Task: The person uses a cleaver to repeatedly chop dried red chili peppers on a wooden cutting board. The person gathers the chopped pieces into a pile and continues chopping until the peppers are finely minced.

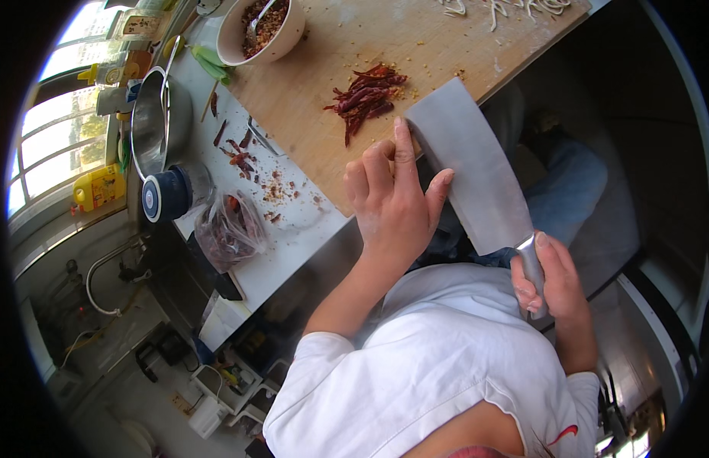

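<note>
My right hand [555, 277] grips the metal handle of a Chinese cleaver [474, 172]. Its broad blade slants up and left, its far corner near the front edge of a wooden cutting board [303, 131]. Beside that corner is my left hand [391, 194], with index finger stretched out, thumb apart and the other fingers curled. Nothing is held in it; its index fingertip and thumb are close to the blade, and I cannot tell whether they touch it. Dried red chilies [366, 94] lie in a small heap on the board just beyond, with loose yellowish seeds around them.
A white bowl [288, 43] of crushed chili holds a spoon. Noodle-like strands [537, 6] lie at the board's far edge. Leftward are a metal pot [179, 117], a blue-lidded jar [174, 192], a plastic bag [228, 229] of dried chilies and chili scraps [240, 160] on the white counter.
</note>
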`<state>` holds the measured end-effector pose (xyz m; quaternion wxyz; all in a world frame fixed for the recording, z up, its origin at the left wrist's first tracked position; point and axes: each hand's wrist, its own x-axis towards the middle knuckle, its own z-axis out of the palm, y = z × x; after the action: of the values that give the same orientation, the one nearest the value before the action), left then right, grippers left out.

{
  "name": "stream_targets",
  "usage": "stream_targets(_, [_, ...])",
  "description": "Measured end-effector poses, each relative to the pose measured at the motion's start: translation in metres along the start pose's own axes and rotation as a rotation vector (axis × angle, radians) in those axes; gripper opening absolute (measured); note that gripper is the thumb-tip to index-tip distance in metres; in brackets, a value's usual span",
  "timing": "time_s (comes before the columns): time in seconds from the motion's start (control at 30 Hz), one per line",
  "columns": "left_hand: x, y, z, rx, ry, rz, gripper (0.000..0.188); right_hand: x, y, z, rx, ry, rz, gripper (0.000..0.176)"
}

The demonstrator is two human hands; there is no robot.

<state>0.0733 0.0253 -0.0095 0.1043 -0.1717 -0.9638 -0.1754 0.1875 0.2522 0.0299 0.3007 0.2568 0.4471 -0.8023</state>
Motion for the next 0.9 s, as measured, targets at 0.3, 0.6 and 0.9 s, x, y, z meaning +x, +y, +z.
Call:
stream_targets(0.3, [0.003, 0.008, 0.003, -0.070, 0.083, 0.079, 0.072, 0.008, 0.014, -0.006, 0.081, -0.120, 0.032, 0.051])
stream_targets(0.6, [0.027, -0.031, -0.010, 0.098, 0.266, 0.003, 0.031, 0.008, 0.016, -0.009, 0.168, -0.126, 0.048, 0.048])
stream_targets(0.9, [0.029, -0.038, -0.014, 0.072, 0.318, 0.023, 0.022, 0.007, 0.016, -0.007, 0.175, -0.098, 0.035, 0.048])
